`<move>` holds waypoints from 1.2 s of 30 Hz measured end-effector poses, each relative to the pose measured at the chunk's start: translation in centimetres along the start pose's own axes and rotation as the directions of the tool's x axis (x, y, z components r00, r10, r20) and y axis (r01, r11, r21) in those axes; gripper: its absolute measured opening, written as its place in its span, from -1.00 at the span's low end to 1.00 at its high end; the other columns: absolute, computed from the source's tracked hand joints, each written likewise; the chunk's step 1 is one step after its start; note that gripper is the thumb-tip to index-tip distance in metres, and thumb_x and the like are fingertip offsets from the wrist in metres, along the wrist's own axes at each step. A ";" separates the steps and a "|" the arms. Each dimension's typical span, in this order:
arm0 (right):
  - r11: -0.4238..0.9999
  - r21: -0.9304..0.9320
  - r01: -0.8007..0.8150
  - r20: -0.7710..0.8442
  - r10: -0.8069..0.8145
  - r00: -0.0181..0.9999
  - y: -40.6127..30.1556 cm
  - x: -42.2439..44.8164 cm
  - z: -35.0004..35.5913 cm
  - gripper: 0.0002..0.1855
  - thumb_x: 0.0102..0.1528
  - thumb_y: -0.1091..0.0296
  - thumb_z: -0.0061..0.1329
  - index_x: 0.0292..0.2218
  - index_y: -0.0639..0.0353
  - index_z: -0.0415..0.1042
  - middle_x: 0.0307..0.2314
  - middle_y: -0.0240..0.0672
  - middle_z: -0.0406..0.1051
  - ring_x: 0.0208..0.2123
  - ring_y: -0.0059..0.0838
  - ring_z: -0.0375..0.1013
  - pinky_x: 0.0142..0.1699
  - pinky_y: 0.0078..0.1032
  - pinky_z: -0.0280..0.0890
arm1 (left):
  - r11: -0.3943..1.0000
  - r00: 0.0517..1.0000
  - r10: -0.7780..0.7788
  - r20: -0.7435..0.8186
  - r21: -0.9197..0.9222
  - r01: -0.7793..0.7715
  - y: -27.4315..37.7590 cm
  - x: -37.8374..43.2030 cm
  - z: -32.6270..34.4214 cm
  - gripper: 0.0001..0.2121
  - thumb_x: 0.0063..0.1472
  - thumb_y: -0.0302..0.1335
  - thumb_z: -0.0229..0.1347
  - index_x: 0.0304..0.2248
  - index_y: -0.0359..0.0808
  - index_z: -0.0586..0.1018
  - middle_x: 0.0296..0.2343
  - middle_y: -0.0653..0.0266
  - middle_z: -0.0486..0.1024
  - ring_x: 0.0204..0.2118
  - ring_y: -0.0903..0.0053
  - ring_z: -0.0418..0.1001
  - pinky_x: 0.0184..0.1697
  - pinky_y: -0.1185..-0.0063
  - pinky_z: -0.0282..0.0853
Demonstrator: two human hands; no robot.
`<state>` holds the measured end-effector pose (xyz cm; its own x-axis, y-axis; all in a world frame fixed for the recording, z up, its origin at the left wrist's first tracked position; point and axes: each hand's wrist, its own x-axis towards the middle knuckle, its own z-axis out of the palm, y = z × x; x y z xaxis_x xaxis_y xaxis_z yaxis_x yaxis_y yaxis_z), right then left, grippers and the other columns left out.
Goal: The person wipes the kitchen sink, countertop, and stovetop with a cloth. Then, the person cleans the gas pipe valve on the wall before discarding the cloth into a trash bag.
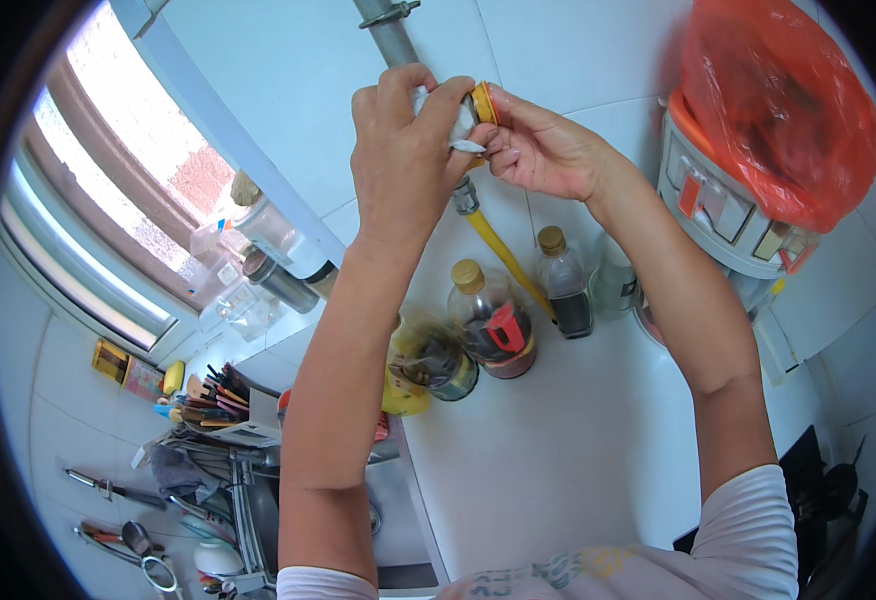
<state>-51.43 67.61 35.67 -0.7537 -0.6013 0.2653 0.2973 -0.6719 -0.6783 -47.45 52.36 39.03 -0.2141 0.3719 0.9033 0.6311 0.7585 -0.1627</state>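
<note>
Both arms are raised toward a grey metal pipe [387, 34] on the tiled wall. My left hand [408, 142] grips a crumpled white cloth or tissue [462, 131], pressed around a part just below the pipe. Close beside it, my right hand [532, 142] has its fingertips on a yellow fitting or handle with a red edge [485, 103]. Fingers hide much of this part. Beneath the hands, a metal connector [466, 196] joins a yellow hose [505, 251] that runs down behind the bottles.
Dark-liquid bottles [490, 322] and a smaller bottle [567, 289] stand on the white counter [558, 442]. A container with compartments [715, 202], under a red plastic bag [783, 112], is at right. A sink [400, 510], a dish rack [243, 495] and a window are at left.
</note>
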 end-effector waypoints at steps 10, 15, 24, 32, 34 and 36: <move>0.993 0.054 -0.102 -0.053 0.105 0.993 -0.1 0.2 0.6 -0.76 -0.01 0.16 -0.08 -0.40 0.12 0.28 -0.59 -0.45 0.23 -0.59 -0.76 0.13 -0.61 -0.84 0.03 | 0.999 0.999 0.034 -0.028 0.000 -0.034 0.1 -1.2 -1.2 -0.62 -0.29 -0.45 0.20 -0.34 -0.11 0.46 -0.38 0.31 0.22 -0.35 0.39 0.20 -0.42 0.53 0.27; 0.997 0.052 0.060 -0.233 -0.046 0.971 0.3 -0.3 1.2 -0.80 -0.02 0.22 -0.07 -0.44 0.14 0.28 -0.61 -0.46 0.20 -0.60 -0.73 0.13 -0.62 -0.82 0.01 | 0.957 0.959 -0.217 -0.181 -0.233 0.173 1.1 -3.1 -3.0 -0.69 -0.18 -0.43 0.18 -0.33 -0.19 0.46 -0.41 0.21 0.20 -0.35 0.41 0.21 -0.31 0.56 0.17; 0.100 -0.954 0.282 0.189 -0.528 0.828 5.1 -7.6 6.2 -0.59 -0.13 0.47 -0.04 -0.18 0.22 0.23 -0.36 -0.34 0.23 -0.37 -0.56 0.25 -0.27 -0.66 0.17 | -0.096 0.567 -0.599 0.565 -0.754 0.650 5.5 -4.9 -4.0 -0.48 0.08 -0.06 -0.13 -0.10 -0.30 0.26 -0.26 0.24 0.18 -0.14 0.49 0.16 -0.08 0.59 0.06; -0.413 -0.905 0.104 0.383 -0.680 0.626 3.2 -9.0 7.1 -0.71 -0.18 0.57 -0.14 -0.31 0.19 0.33 -0.41 -0.25 0.24 -0.40 -0.29 0.26 -0.32 -0.54 0.20 | -0.697 0.590 -0.194 0.784 -0.533 0.480 6.5 -4.2 -3.7 -0.50 0.16 -0.09 -0.34 -0.04 -0.28 0.18 -0.16 0.22 0.22 -0.06 0.46 0.15 -0.03 0.53 0.07; -0.385 -0.918 0.092 0.369 -0.747 0.553 1.6 -7.6 7.7 -0.72 -0.18 0.57 -0.14 -0.33 0.17 0.35 -0.43 -0.26 0.24 -0.41 -0.31 0.26 -0.34 -0.53 0.20 | 0.733 0.940 -0.326 0.100 -0.601 0.318 4.8 -4.0 -2.9 -0.55 0.00 -0.27 0.02 -0.13 -0.29 0.27 -0.13 0.14 0.17 -0.07 0.29 0.13 -0.06 0.47 0.06; -0.354 -0.932 0.083 0.350 -0.809 0.472 0.4 -6.1 7.8 -0.74 -0.19 0.57 -0.13 -0.36 0.15 0.37 -0.45 -0.27 0.24 -0.42 -0.33 0.26 -0.36 -0.52 0.20 | 0.894 0.972 -0.232 -0.037 -0.401 0.198 2.8 -3.5 -2.1 -0.56 -0.12 -0.36 0.10 -0.18 -0.27 0.33 -0.13 0.12 0.16 -0.06 0.25 0.12 -0.07 0.45 0.06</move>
<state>-42.19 67.63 39.12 -0.3916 0.1086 0.9137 -0.7138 0.5908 -0.3761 -43.36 52.07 36.24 -0.3269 0.1663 0.9303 0.8212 0.5373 0.1925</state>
